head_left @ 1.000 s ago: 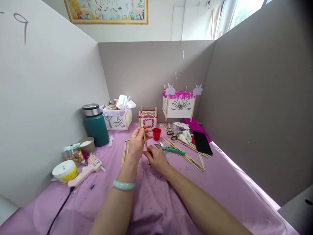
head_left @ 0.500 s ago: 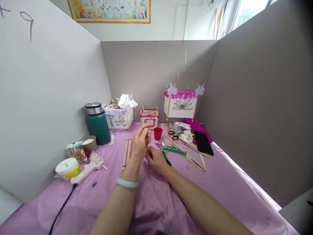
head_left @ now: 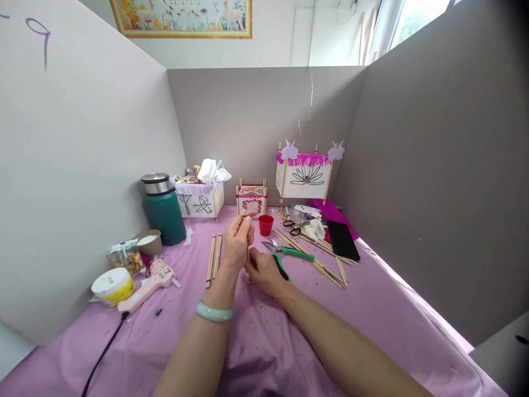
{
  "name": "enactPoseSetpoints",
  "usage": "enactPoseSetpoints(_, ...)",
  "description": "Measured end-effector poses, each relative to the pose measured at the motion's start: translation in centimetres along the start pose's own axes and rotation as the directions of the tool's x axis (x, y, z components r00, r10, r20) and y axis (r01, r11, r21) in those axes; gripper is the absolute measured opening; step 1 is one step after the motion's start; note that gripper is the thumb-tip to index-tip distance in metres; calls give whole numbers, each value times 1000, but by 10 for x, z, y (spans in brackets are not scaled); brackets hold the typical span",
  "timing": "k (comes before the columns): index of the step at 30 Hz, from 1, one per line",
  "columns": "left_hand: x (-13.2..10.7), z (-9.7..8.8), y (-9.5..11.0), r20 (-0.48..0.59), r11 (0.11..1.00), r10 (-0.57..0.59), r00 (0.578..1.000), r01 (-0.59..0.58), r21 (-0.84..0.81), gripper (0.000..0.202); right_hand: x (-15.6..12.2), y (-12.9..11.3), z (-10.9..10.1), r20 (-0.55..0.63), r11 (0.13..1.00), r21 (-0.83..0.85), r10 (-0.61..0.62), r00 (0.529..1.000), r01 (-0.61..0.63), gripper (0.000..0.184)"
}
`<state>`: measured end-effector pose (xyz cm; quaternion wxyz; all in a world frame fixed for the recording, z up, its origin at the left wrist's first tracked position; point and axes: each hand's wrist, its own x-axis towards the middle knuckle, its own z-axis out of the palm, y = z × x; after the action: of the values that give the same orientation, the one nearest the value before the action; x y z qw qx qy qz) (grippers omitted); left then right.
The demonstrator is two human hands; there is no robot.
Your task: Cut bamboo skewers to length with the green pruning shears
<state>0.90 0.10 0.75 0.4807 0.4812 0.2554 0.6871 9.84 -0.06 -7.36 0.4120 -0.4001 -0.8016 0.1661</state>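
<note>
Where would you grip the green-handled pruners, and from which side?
Likely the upper green handle, from the right: it extends rightward, while the blades point left and the lower handle lies close by the right hand.

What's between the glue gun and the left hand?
Banded sticks, side by side on the purple cloth, lie between glue gun and left hand in the head view.

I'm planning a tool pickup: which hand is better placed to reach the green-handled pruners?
Probably the right hand: it's beside the pruners, while the left hand is farther. Both seem to grip the stick.
</note>
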Motion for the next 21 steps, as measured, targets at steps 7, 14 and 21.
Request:
enactPoseSetpoints(7,2,-8,-4,65,998,28,997,-24,-58,37,1,4,1,53,994,107,-19,998,13,26)
enactPoseSetpoints(14,5,-10,-6,80,993,44,996,-35,-117,26,2,6,2,77,993,118,-15,997,6,27)
enactPoseSetpoints(21,4,-7,-4,46,996,33,998,-29,-90,31,2,6,5,76,986,165,-15,997,2,24)
